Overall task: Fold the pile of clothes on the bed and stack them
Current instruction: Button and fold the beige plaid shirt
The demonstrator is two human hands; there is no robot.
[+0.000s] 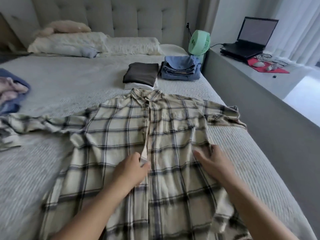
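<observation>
A cream-and-navy plaid button shirt lies face up across the grey ribbed bedspread. The left hand pinches its placket; the right hand presses flat beside the pocket, fingers straight. A tug could bunch the sprawled left sleeve. Folded stacks sit beyond; a green fan stands rightward.

Two bare forearms reach in from the bottom edge, each ending in a bare hand: left hand, right hand. Sleeves, if any, lie outside the picture.
</observation>
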